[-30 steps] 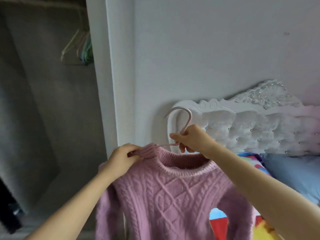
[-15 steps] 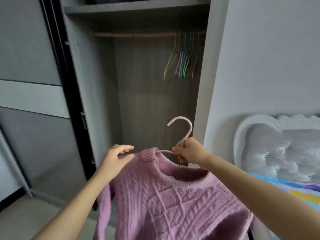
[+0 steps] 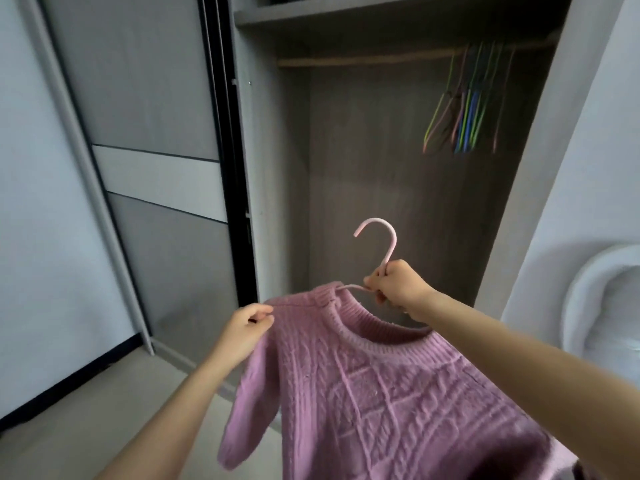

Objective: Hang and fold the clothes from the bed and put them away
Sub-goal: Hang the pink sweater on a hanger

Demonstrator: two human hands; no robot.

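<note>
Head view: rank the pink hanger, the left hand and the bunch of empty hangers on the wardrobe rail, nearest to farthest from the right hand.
1. The pink hanger: gripped at its neck by the right hand.
2. The left hand: to the left, pinching the shoulder of the pink sweater.
3. The empty hangers: up on the wardrobe rail, deeper inside, at its right end.

I count from feed: pink sweater (image 3: 381,393), one. Pink hanger (image 3: 388,244), one. Hands in shot, two: left hand (image 3: 246,329), right hand (image 3: 398,284). Spare hangers (image 3: 464,119) bunched on rail, several, green, blue and pink wires overlapping, so exact number I cannot tell. Rail (image 3: 363,58), one. Shelf (image 3: 381,12), one. Sliding door (image 3: 138,133), one. Headboard (image 3: 595,299), one, partly cut by right edge.
</note>
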